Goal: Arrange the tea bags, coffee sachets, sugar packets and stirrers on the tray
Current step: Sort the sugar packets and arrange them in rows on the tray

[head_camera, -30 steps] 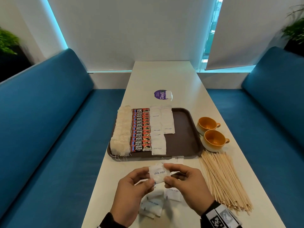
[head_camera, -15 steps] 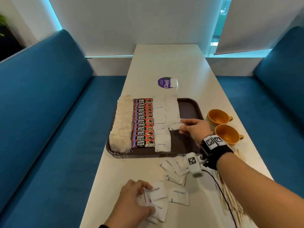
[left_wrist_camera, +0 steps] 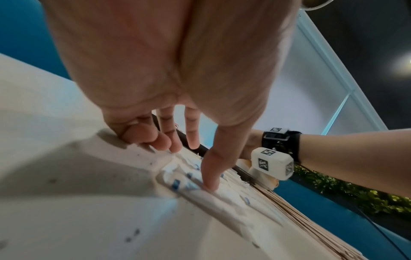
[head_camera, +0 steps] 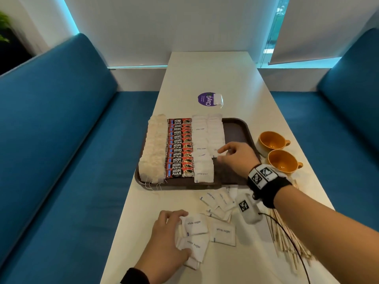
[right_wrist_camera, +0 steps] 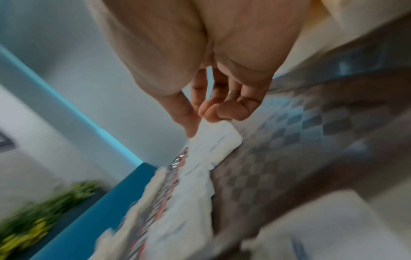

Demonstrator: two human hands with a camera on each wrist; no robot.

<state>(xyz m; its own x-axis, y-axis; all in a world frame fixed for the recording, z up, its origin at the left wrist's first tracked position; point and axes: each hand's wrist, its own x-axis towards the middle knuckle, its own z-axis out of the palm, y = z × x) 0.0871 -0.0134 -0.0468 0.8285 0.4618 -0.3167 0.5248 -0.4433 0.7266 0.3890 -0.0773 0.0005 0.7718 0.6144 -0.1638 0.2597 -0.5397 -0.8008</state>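
Observation:
A brown tray (head_camera: 235, 128) holds a column of tea bags (head_camera: 153, 148), a column of red coffee sachets (head_camera: 180, 148) and two columns of white sugar packets (head_camera: 202, 148). My right hand (head_camera: 222, 154) is over the tray and pinches a sugar packet (head_camera: 215, 151) at the near end of the shorter column. The right wrist view shows that hand (right_wrist_camera: 198, 123) with thumb and fingers meeting on the packet's (right_wrist_camera: 220, 137) edge. My left hand (head_camera: 174, 232) rests, fingers spread, on loose sugar packets (head_camera: 223, 232) near the table's front. Wooden stirrers (head_camera: 287, 240) lie at the right.
Two orange cups (head_camera: 272, 140) (head_camera: 284, 160) stand right of the tray. A purple sticker (head_camera: 206, 99) with a small white bag (head_camera: 217, 99) lies beyond it. More loose packets (head_camera: 217, 199) lie just in front of the tray. Blue benches flank the table.
Both hands held one sugar packet near the front edge. My right hand carried it onto the tray; my left hand dropped onto the loose packets and stays there.

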